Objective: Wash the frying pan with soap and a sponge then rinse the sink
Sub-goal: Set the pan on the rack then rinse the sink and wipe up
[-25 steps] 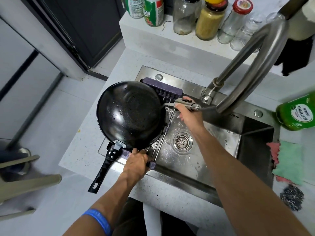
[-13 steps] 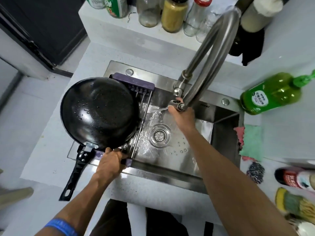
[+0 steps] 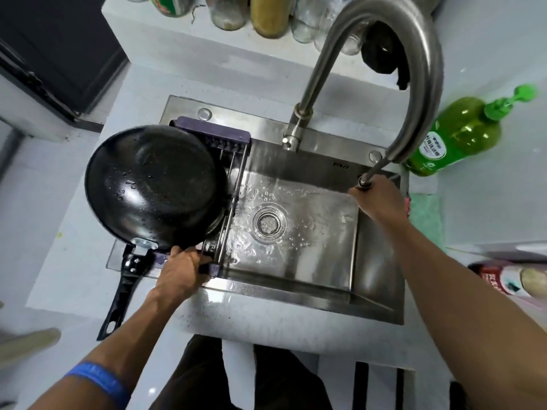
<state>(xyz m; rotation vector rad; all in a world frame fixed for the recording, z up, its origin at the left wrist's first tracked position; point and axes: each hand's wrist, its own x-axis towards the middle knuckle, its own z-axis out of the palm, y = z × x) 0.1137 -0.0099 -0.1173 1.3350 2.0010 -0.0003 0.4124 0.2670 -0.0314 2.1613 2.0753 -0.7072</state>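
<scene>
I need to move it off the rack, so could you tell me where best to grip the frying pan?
Probably the black handle of the frying pan: it juts past the sink's near-left edge, free, toward the person. Come from the near left; the left hand is beside it.

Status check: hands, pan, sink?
Left hand grips the purple rack end beside the frying pan. Right hand holds the pull-out faucet head at the sink right wall. Basin wet, nothing over the drain.
</scene>
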